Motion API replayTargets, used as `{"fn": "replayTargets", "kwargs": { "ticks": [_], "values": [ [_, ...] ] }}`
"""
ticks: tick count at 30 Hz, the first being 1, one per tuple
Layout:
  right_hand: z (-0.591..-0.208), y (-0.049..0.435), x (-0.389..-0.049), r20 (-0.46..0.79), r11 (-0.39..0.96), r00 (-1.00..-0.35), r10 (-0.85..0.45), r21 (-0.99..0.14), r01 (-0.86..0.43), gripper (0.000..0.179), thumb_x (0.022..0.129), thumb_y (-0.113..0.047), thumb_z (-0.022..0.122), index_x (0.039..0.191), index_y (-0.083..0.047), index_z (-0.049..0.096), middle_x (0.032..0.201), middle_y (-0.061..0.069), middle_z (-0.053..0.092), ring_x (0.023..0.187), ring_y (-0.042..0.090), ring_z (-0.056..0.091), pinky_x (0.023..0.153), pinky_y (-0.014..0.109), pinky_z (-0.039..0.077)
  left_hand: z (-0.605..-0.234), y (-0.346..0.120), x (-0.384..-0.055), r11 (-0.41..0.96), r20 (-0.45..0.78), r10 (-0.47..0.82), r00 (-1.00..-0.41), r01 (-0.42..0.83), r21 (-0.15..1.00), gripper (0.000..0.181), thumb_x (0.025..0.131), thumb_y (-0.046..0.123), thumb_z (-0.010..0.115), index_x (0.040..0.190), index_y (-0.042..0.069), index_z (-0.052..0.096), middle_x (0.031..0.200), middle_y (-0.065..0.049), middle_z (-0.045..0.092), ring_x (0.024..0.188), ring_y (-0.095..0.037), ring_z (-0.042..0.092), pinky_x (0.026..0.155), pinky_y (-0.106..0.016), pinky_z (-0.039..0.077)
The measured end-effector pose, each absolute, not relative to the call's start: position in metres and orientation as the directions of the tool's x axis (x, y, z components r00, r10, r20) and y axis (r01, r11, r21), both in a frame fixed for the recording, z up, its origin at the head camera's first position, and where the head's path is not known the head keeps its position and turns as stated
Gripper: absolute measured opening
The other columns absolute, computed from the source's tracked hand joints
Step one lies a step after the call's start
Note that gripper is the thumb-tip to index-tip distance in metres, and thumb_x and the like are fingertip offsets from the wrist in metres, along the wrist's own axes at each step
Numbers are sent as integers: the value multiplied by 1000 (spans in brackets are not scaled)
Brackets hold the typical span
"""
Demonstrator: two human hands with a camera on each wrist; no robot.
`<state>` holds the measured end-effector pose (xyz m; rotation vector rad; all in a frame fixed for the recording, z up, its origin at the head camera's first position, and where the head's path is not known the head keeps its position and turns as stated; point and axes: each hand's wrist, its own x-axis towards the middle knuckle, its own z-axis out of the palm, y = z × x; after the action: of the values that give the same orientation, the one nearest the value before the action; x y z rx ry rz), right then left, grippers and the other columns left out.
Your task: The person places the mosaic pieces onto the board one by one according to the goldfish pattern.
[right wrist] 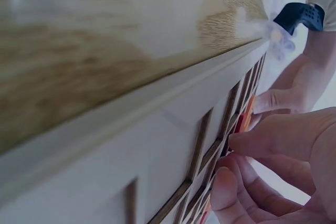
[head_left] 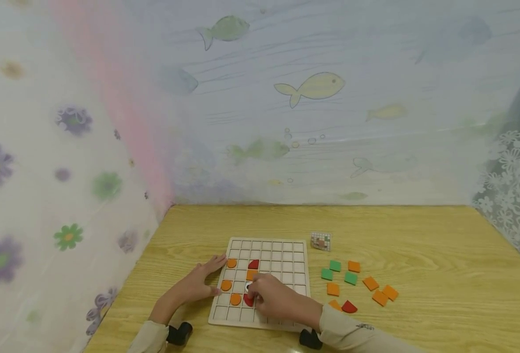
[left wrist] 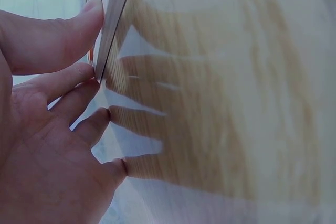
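My left hand (head_left: 195,282) lies along the left edge of the gridded board (head_left: 288,256), at the lower middle of the head view, its fingers straight, spread and gripping nothing. The thumb touches the rim, and the outer fingertips rest on the desk (head_left: 440,255); I judge that this braces the board against sliding under my right hand (head_left: 275,296), which reaches over the lower part of the grid. Those right fingers are drawn in, thumb and index nearly meeting; they seem to pinch a white piece (head_left: 247,285) with a dark mark, though my knuckles hide most of it.

On the board I count three orange discs (head_left: 232,263) toward its left side, two red wedges (head_left: 253,264), one above and one below the white piece, and one orange square (head_left: 251,275) just under the upper wedge.

Right of the board lie the loose ones, presumably there for my right hand's easy reach: three green squares (head_left: 350,278), five loose orange squares (head_left: 371,283), one loose red wedge (head_left: 349,307), and one more orange piece (head_left: 335,305) partly covered by my sleeve (head_left: 348,327). One small gridded card (head_left: 321,241) is just beside the board's upper right corner, likely so my arms don't block it.
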<state>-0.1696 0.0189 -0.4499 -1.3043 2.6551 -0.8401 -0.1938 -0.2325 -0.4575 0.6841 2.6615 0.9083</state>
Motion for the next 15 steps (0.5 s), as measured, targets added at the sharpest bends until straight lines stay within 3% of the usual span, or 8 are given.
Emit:
{"fn": "replayTargets", "kwargs": {
  "ticks": [7,15],
  "values": [
    [-449,22,-168,154,479,-635,-757,-531,-699,16,81,3,64,86,-8,74,84,-6,59,70,-1,48,58,9,42,-458,-232,-193,685,-79,516,-853,356,635,75,84,17,71,147,1,32,153,-18,23,140,-43,12,105,-68,3],
    [-444,28,-168,171,468,-627,-760,-525,-710,10,80,-3,68,82,-11,73,80,-8,57,69,0,45,59,12,42,-456,-231,-192,692,-72,505,-860,353,629,75,83,15,71,147,1,32,153,-18,24,140,-43,13,106,-67,3]
  ]
}}
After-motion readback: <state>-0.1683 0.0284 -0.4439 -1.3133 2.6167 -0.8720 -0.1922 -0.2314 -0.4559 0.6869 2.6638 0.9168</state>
